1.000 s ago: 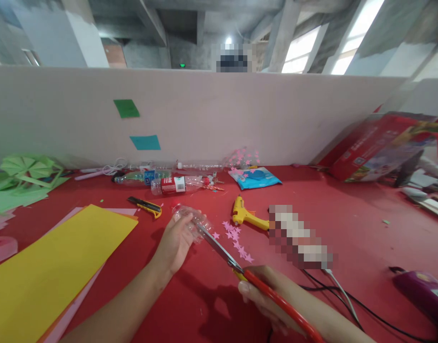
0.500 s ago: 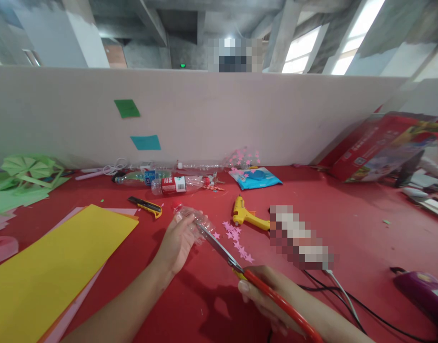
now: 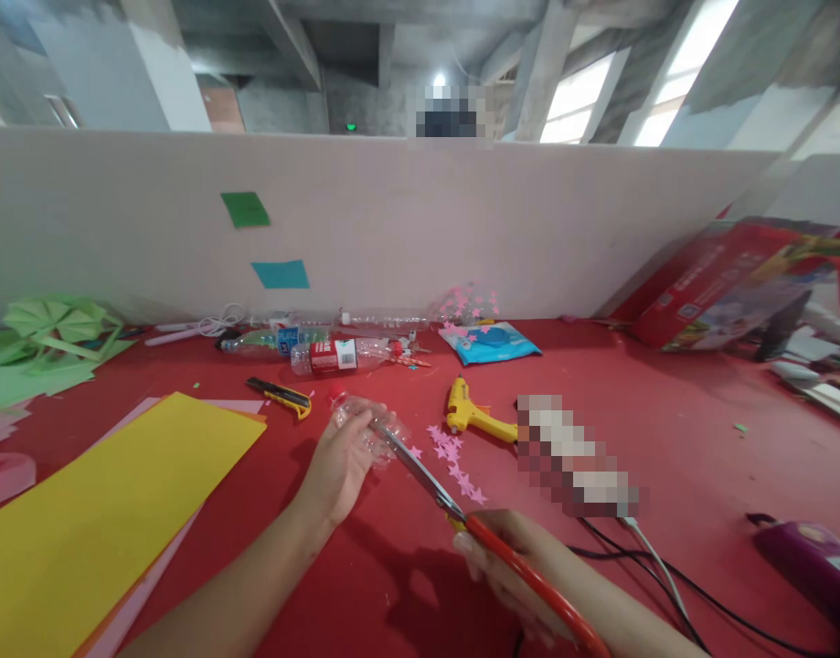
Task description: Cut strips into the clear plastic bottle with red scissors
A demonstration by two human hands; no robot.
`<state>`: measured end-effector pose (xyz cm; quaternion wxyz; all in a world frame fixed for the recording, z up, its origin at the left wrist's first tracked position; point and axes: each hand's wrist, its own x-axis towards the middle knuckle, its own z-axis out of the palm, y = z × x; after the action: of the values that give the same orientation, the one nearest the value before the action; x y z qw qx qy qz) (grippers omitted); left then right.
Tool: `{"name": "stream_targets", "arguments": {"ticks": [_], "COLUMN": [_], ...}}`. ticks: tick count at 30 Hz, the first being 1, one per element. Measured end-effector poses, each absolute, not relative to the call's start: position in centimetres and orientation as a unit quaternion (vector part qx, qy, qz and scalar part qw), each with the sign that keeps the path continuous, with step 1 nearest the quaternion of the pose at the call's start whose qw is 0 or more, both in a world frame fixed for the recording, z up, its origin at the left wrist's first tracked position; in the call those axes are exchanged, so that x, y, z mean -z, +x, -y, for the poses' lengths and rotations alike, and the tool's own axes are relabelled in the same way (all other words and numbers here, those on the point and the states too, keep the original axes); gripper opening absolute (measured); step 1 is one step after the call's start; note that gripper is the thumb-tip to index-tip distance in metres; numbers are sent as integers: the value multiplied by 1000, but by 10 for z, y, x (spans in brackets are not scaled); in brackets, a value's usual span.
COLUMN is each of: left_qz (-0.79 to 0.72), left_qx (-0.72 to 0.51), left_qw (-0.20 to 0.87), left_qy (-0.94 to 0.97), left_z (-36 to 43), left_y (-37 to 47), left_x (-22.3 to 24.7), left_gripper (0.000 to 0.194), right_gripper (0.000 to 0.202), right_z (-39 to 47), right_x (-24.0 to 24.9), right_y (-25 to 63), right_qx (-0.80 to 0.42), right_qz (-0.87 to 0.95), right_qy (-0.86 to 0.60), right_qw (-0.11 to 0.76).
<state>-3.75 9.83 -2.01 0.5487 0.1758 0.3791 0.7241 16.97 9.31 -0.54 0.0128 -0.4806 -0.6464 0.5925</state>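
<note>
The left hand [image 3: 344, 457] conceals part of the clear plastic bottle [image 3: 382, 448]; position of the scissors [image 3: 450, 505] tips inside or outside it undetermined. Red handle [image 3: 522, 565] cut off at bottom edge. Pixelation obscures an object [image 3: 577, 452] beside the glue gun [image 3: 471, 415]. Purple item [image 3: 807, 559] truncated at right edge.

Blu pkt [image 3: 507, 347] nr wht partition [image 3: 515, 210]; ylw sheet [image 3: 124, 512] L.

Red scissors handle [image 3: 537, 583], clear bottle [image 3: 382, 447], red cap [image 3: 336, 397].
</note>
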Motion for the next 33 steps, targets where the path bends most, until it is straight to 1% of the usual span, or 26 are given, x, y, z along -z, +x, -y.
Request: {"name": "stream_targets", "arguments": {"ticks": [5,13,15,18,23,29,33], "left_qz": [-381,-367,-370,-379,-383,-386,-392], "left_qx": [-730,-728,-725,-725,-726,-724,-714], "left_qw": [539,531,529,523,519,517,505], "left_qy": [176,232,240,240,240,244,285], "left_z": [-100,-96,-96,-95,-96,-95,-94], "left_y": [-40,-35,-33,-32,-35,-35,-32], "left_x": [19,23,24,24,24,25,28], "left_gripper": [22,30,30,29,29,30,31], "right_gripper": [38,52,51,46,41,46,50], "right_z": [-91,-87,-86,-86,-86,-87,-87], "right_x": [2,15,15,12,9,10,10], "right_y": [165,175,174,169,163,166,168], "right_qx": [-594,-627,-626,-613,-606,-642,-639], "right_qz": [639,659,658,644,636,614,633], "right_qy": [-488,-410,-415,-456,-474,-455,-432], "right_qw": [7,66,62,40,47,56,63]}}
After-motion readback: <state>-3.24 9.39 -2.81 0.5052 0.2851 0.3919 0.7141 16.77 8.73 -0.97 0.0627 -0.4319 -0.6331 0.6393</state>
